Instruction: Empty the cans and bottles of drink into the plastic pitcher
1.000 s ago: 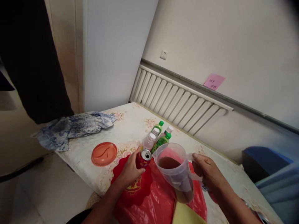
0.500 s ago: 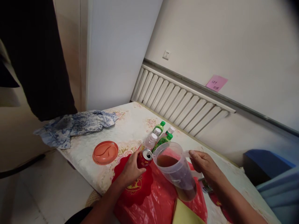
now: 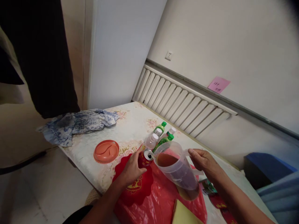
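My left hand [image 3: 132,169] is wrapped round an opened red drink can [image 3: 146,156], which leans toward a clear plastic pitcher [image 3: 177,169]. My right hand [image 3: 203,161] grips the pitcher's handle and tilts the pitcher to the left, its spout close to the can's top. Brown liquid fills the lower part of the pitcher. Both are held over a red plastic bag [image 3: 154,196] on the table [image 3: 130,124].
Several small bottles [image 3: 161,135] with green and white caps stand just behind the can. An orange lid-like dish [image 3: 106,151] and a blue patterned cloth [image 3: 79,123] lie to the left. A yellow-green flat item [image 3: 184,214] rests on the bag. A radiator [image 3: 182,104] runs behind.
The pitcher has tilted further to the left and its spout has come nearer the can. My left hand keeps the can in the same place.
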Demonstrator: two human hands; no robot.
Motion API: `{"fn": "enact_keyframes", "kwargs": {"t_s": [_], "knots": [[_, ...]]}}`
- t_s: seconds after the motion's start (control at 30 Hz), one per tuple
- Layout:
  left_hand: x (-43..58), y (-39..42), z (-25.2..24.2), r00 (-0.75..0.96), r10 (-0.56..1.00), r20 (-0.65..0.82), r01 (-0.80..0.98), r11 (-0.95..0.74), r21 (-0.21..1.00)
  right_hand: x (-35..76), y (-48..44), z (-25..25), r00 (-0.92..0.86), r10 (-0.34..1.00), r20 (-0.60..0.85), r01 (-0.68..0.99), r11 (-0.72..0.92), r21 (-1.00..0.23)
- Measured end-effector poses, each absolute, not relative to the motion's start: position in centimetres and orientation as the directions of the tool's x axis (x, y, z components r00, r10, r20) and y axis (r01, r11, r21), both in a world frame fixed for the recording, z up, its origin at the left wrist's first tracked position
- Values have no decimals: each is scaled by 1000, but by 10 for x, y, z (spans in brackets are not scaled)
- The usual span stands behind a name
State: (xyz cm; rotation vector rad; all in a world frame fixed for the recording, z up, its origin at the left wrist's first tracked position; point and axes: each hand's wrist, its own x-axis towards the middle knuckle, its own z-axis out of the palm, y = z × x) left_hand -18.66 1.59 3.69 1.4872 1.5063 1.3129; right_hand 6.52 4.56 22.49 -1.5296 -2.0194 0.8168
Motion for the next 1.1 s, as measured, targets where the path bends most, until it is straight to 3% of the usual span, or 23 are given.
{"fn": "enact_keyframes", "kwargs": {"t_s": [1.1], "knots": [[-188, 19, 31, -135, 970, 203, 374, -140, 917, 65, 52, 228, -306, 952, -19, 742, 226, -631]]}}
